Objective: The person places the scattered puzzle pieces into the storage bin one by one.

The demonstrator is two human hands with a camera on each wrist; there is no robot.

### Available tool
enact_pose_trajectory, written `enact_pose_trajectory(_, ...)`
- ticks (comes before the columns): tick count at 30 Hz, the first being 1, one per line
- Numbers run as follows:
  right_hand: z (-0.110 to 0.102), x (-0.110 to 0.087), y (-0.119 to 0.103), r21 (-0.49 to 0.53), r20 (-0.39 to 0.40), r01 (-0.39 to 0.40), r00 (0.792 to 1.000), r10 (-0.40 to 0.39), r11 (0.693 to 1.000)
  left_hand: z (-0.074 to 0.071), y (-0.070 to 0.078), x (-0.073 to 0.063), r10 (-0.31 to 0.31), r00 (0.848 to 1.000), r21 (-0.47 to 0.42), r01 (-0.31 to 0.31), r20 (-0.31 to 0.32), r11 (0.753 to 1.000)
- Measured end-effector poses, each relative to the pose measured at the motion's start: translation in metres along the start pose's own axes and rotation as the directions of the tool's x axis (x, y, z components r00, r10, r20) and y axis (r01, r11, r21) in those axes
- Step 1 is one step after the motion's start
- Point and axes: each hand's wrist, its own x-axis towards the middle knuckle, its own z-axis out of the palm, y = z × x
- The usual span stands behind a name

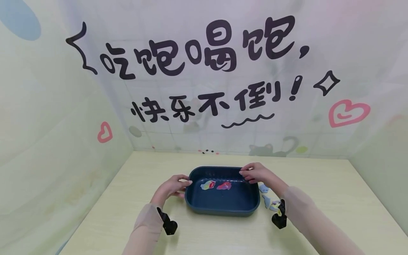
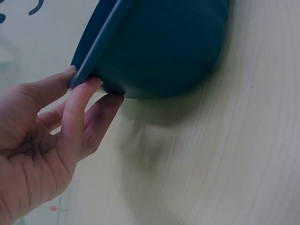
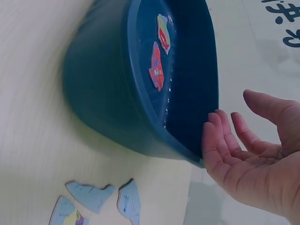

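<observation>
A dark blue plastic tub (image 1: pixel 223 204) with rounded corners stands on the table. Two colourful jigsaw pieces lie on its floor, one yellow, blue and red piece (image 1: pixel 208 185) and one mostly red piece (image 1: pixel 224 186). At the tub's left end my left hand (image 1: pixel 172 186) pinches the rim between thumb and finger, with other fingertips against the outer wall. My right hand (image 1: pixel 257 173) touches the far right corner of the rim with its fingertips. In the right wrist view its thumb stands apart from the tub.
Several light blue jigsaw pieces (image 3: pixel 90 194) lie on the pale wooden table (image 1: pixel 318 198), just right of the tub and partly under the right forearm. A printed white cloth (image 1: pixel 204 138) with black writing hangs behind the table and along both sides.
</observation>
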Motion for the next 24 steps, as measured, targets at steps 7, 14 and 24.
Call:
enact_pose_trajectory(7,-0.014,-0.004,0.010,0.022,-0.040,0.017,0.999,-0.017,1.000,-0.001,-0.004,0.002,0.006,1.000,-0.001,-0.006,0.006,1.000)
enact_pose_trajectory(14,-0.026,-0.006,0.022,0.028,-0.065,-0.014,0.998,0.016,1.000,-0.005,-0.002,-0.001,0.029,0.999,0.003,-0.029,0.042,1.000)
enact_pose_trajectory(24,-0.037,-0.010,0.036,0.012,-0.070,-0.050,0.996,0.051,0.999,-0.001,-0.001,-0.001,0.008,1.000,-0.009,-0.008,0.001,1.000)
